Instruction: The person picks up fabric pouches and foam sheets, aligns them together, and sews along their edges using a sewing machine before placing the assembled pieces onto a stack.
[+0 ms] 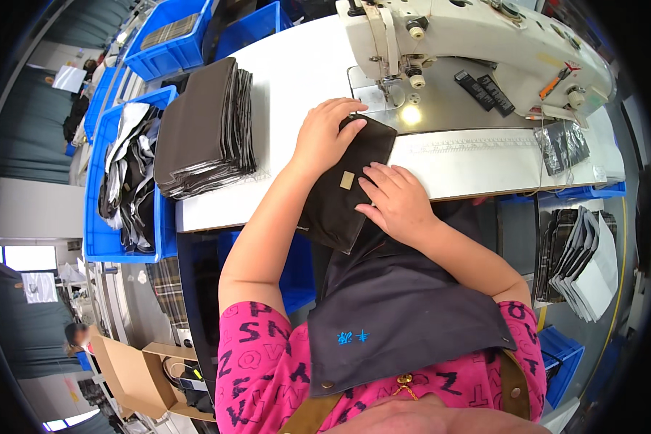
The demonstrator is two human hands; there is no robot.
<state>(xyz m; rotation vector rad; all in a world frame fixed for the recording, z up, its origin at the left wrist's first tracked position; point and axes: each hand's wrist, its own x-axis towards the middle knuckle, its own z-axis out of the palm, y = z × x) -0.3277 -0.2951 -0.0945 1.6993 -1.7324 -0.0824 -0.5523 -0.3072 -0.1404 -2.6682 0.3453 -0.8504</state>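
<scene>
A dark fabric piece (pixel 331 195) with a small pale label hangs partly over the table's front edge. My left hand (pixel 324 136) lies on its far end, close to the sewing machine's needle area; the thumb and fingers are spread over the cloth. Lower down, my right hand (pixel 398 199) rests along the right side of the same piece, fingers stretched out flat near the label. Just beyond the cloth stands a white sewing machine (pixel 477 40), its lamp shining on the metal bed. The cloth's far corner sits just short of the presser foot (pixel 390 90).
On the table's left stands a tall stack of dark folded pieces (pixel 202 130). A blue crate (pixel 94 210) of fabric scraps is beside it. A ruler strip (pixel 477 143), black labels (pixel 484 92), an orange-handled tool (pixel 555 83) and a clear packet (pixel 560 147) lie at the right.
</scene>
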